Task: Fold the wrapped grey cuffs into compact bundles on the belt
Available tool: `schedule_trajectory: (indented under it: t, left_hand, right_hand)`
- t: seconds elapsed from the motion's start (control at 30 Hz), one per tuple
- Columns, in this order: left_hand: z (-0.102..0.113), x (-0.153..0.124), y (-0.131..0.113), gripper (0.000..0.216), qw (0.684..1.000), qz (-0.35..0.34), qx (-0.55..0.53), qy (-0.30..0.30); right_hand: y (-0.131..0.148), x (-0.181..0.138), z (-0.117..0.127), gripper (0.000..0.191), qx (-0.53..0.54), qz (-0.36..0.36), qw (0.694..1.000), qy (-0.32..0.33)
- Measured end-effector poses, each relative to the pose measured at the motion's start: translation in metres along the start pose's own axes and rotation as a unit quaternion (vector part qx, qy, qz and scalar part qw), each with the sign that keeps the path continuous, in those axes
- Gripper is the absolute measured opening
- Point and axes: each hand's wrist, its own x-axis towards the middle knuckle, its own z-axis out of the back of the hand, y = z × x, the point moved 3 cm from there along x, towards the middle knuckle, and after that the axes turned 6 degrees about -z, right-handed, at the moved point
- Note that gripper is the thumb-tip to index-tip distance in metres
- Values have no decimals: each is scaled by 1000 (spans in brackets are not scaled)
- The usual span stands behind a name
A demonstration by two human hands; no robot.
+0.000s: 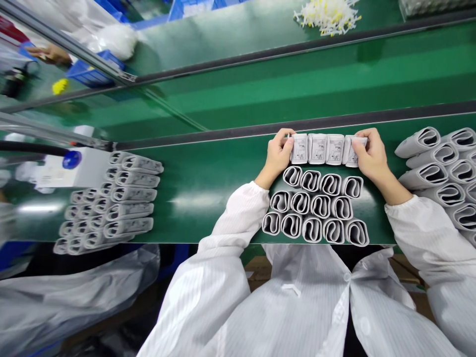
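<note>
My left hand [277, 154] and my right hand [372, 154] press from either side on a top row of several rolled grey cuffs [322, 148] with printed labels. Both hands have their fingers curled against the row's ends. This row lies on a stack of rolled cuffs [316, 208] standing in layers on the green bench [208, 183], their open ends facing me. I wear white striped sleeves.
A pile of rolled cuffs [442, 168] lies at the right, another stacked pile [111, 198] at the left beside a white device [74, 166]. A green conveyor belt [297, 84] runs behind. Yellow-white small parts [327, 15] and blue bins [92, 72] lie farther back; another person's hand [52, 53] is far left.
</note>
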Motion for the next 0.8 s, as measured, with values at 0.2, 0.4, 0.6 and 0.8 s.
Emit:
schedule_trajectory:
  t: [0.2,0.4,0.6,0.8]
  left_hand:
    - [2,1,-2,72,1000,0,-16,-6]
    - [3,1,2,70,1000,-1,7,-14]
    - [4,2,10,68,999,-23,-33,-28]
    - [5,5,15,67,995,-4,-82,-51]
  right_hand:
    - [2,-1,-1,71,1,-2,1000,2]
    - [0,0,-2,69,-1,7,1000,5]
    - [-2,-1,-1,65,14,35,999,-5]
    - [1,-1,-1,62,31,50,998,-2]
